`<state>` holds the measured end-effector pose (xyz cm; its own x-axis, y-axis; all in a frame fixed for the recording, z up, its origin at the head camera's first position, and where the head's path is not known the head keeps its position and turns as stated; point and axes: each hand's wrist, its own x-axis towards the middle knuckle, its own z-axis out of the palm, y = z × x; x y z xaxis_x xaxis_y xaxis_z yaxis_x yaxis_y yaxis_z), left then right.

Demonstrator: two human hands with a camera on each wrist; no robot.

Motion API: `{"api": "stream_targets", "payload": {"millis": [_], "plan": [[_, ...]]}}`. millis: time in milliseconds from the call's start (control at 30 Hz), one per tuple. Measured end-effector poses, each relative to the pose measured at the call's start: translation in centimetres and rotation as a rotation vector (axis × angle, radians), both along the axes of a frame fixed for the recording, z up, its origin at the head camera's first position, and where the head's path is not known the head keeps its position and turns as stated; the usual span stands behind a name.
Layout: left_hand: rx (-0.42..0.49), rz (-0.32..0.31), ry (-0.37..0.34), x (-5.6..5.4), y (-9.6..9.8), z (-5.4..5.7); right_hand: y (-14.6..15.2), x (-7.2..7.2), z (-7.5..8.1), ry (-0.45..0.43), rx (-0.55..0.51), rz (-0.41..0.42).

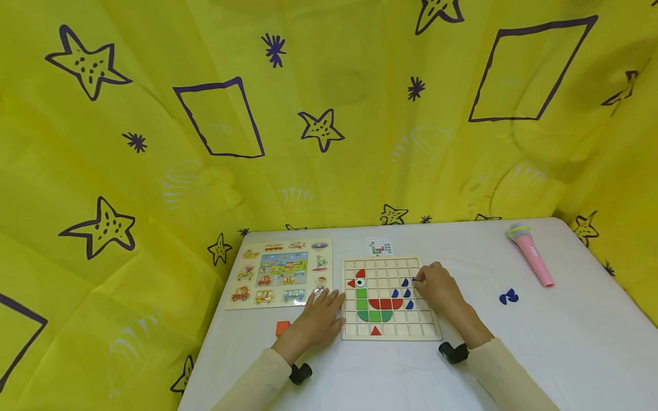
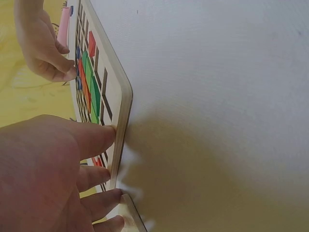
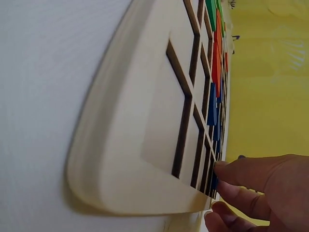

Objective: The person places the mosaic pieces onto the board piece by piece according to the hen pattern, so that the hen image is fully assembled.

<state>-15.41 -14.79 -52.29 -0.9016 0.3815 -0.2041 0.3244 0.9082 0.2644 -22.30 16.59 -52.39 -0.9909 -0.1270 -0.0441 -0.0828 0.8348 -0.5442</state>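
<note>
A wooden grid board [image 1: 406, 329] lies on the white table, holding red, green and blue pieces laid out as a bird, with a red triangle [image 1: 376, 330] in its bottom row. At the board's right side my right hand [image 1: 441, 290] pinches a small blue piece [image 3: 215, 182] between thumb and fingers, right at the grid cells. My left hand [image 1: 320, 319] lies with extended fingers along the board's left edge, its thumb [image 2: 99, 137] touching the rim. Above the board sits a small picture card [image 1: 380, 246] showing a similar bird.
To the left is a vehicle picture puzzle board [image 1: 239, 285], with an orange block [image 1: 283, 328] below it. Several blue pieces [image 1: 509, 297] lie right of the grid board. A pink microphone [image 1: 534, 257] rests at the back right. A yellow curtain [image 1: 360, 171] hangs behind the table.
</note>
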Motion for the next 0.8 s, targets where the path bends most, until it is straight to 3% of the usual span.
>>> {"api": "stream_targets", "payload": {"millis": [400,800], "plan": [[0.000,0.006,-0.004,0.0,0.1,0.1,0.6,-0.1,-0.3,-0.014,0.006,-0.010],[-0.006,-0.004,0.008,0.0,0.0,0.0,1.4,0.4,0.4,-0.064,-0.025,-0.018]]}}
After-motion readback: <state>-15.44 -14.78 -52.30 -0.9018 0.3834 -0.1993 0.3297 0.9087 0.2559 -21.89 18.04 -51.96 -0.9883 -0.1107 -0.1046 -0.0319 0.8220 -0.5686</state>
